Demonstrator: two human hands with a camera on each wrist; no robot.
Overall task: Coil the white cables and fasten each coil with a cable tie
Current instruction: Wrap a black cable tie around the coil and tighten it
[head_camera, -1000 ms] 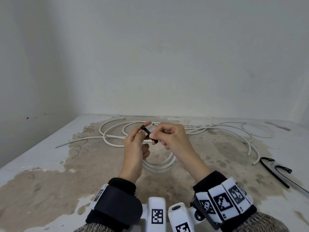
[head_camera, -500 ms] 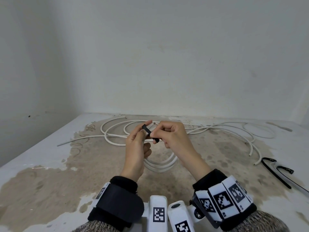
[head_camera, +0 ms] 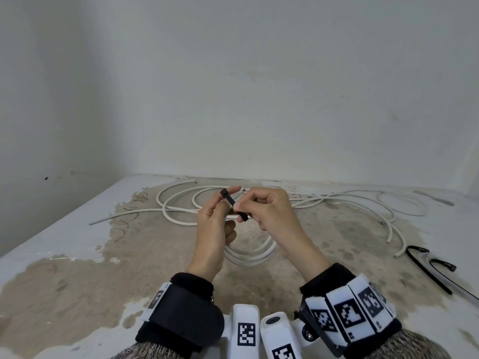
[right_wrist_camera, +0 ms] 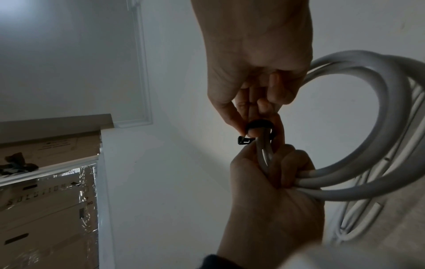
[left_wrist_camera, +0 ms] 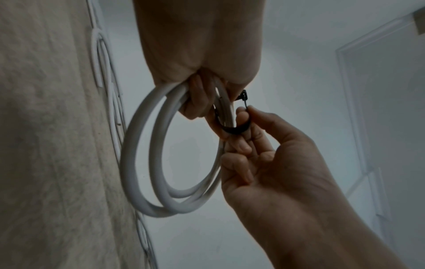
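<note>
Little has shifted: my left hand (head_camera: 213,229) still grips the coil (left_wrist_camera: 147,163), my right hand (head_camera: 269,211) pinching the cable tie (head_camera: 234,204), not yet cinched.

Head camera looked forward and down over the table (head_camera: 64,255), wrist cameras looked up, close, sharing the coil (left_wrist_camera: 147,182) and both hands.

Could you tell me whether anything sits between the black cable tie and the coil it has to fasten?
Nothing visible does. The cable tie already loops around the coil, which the left hand holds, while the right hand pinches the tie's strap.
</note>
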